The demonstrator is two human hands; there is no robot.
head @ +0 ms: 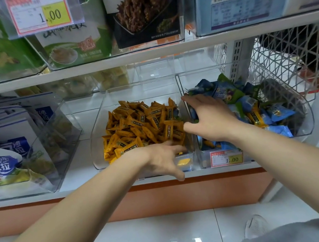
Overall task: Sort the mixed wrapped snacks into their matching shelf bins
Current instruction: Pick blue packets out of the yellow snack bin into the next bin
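Note:
A clear middle bin (96,140) holds a heap of orange wrapped snacks (139,123). The clear bin to its right (306,111) holds blue and green wrapped snacks (238,99) with a few orange wrapped ones (254,118) mixed in. My left hand (163,158) hovers over the front of the orange bin, fingers spread and blurred, with nothing clearly in it. My right hand (208,115) reaches into the left side of the mixed bin, fingers down among the wrappers; its fingertips are hidden.
A price tag (226,158) marks the front of the right bin. Blue and white bags (6,143) fill the left bin. The upper shelf (146,52) carries boxed goods. A white wire basket (280,65) stands at far right. Below are tiled floor and my shoes.

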